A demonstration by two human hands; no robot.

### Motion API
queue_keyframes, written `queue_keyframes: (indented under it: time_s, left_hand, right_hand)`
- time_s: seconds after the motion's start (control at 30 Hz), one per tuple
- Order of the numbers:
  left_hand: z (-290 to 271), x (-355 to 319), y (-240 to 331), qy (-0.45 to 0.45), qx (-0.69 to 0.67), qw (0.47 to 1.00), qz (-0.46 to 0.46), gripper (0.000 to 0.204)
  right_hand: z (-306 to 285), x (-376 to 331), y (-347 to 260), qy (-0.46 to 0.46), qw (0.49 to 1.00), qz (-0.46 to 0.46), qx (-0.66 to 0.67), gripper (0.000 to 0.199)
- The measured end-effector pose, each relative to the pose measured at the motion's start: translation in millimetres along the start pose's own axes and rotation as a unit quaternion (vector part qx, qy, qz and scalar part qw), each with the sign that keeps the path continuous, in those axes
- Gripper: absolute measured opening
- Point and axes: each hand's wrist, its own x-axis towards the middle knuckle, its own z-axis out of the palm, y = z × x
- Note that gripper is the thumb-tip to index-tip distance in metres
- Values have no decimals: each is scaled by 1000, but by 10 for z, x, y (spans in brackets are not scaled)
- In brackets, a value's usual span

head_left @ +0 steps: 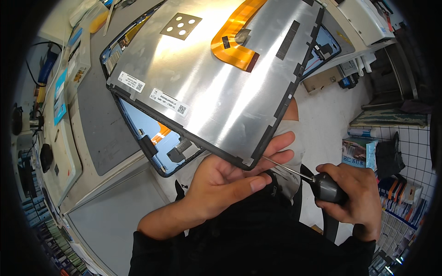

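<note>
A tablet's screen panel shows its silver metal back, with a black rim, labels and an orange flex cable. It lies askew over a blue tablet housing, whose edges stick out on either side. My left hand, palm up, supports the panel's near corner; its fingers pass beneath it and come out on the right, while the thumb lies off the panel. In my right hand is a screwdriver with a dark, bulky handle. Its thin metal shaft points left, the tip at the panel's edge between my left fingers.
Beneath the housing is a grey mat on the bench. A clear box with a blue card stands at the left. On the right, a white wire grid rack and packets stand near the floor. A white device sits at the far right.
</note>
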Motion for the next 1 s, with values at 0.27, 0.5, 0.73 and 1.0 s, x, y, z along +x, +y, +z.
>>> queue_keyframes:
  time_s: [0.27,0.5,0.73,1.0]
  left_hand:
    - [-20,7,-14,-18,-10,1000,1,66]
    - [-70,10,-20,-51,-4,999,4,61]
    - [-59,12,-12,-49,-8,999,1,63]
    - [-17,10,-19,-20,-23,999,9,66]
  right_hand:
    - [-11,0,-12,-2,1000,-1,-2,50]
    - [-11,8,0,-10,1000,-7,0,49]
    - [3,-2,-5,-9,1000,-6,3,49]
    - [-2,12,-9,-21,1000,-17,-1,49]
